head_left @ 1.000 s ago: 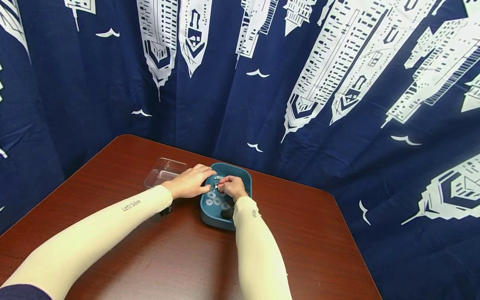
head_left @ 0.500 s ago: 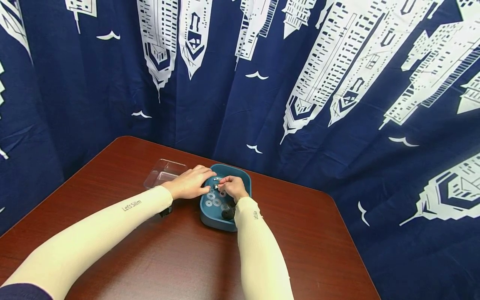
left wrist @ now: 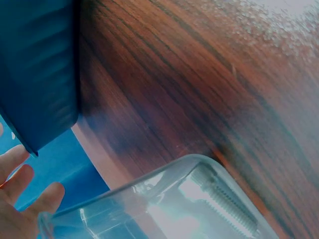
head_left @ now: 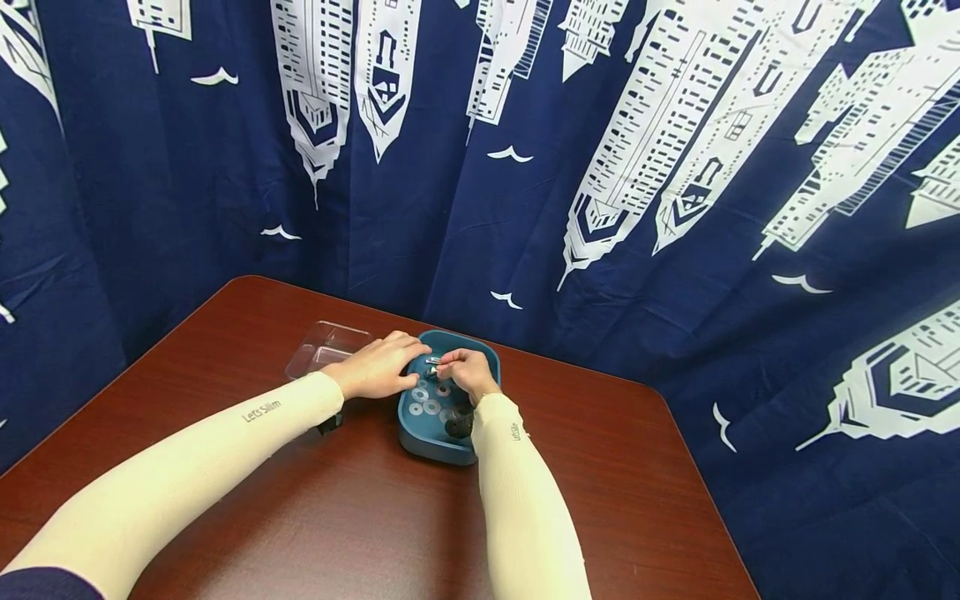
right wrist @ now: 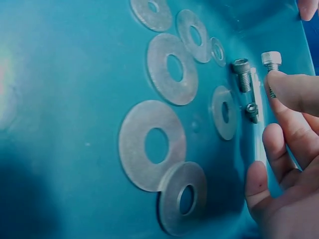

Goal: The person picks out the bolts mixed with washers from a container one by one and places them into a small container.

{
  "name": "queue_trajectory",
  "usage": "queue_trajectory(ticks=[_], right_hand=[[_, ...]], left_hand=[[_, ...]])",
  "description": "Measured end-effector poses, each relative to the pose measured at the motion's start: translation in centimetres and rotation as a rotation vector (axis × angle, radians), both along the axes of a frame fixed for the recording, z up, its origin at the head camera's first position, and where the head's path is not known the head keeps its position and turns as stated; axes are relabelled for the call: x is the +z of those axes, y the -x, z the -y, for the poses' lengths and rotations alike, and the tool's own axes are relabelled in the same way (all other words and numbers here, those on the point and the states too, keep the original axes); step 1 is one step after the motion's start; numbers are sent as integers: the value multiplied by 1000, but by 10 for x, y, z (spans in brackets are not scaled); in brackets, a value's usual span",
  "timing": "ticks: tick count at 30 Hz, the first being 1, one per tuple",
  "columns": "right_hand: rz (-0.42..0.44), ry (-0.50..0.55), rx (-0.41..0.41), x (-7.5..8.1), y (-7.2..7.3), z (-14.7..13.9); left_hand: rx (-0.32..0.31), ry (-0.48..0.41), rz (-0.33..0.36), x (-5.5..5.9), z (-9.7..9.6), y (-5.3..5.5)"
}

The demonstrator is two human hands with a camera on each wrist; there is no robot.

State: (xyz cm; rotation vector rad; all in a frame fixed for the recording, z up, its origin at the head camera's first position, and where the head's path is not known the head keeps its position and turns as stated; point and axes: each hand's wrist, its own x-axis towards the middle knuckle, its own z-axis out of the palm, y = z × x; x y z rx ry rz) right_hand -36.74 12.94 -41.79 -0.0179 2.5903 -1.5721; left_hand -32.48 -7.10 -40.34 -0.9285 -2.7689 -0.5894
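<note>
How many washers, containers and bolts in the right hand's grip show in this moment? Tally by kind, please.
Washers, from the right wrist view: 7
Bolt pinched by the right hand: 1
Containers, the blue bin and clear tray: 2
Total: 10
Loose fasteners overlap too much to count surely, so they are left out.

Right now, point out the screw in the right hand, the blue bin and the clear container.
Screw (right wrist: pixel 271 58), right wrist view: its head.
Blue bin (head_left: pixel 433 449), head view: its near outer wall.
Clear container (head_left: pixel 306 353), head view: its left side.
</note>
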Motion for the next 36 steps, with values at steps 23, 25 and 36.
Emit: queue_trajectory(ticks=[23, 25, 36], right_hand=[[-48, 53, 37, 17, 1, 2], [-52, 51, 46, 19, 1, 3], [-84, 78, 91, 36, -3, 6]], left_hand=[[-8, 7, -10, 5, 5, -4], [-5, 6, -16, 7, 6, -5], [33, -3, -3, 19, 18, -9]])
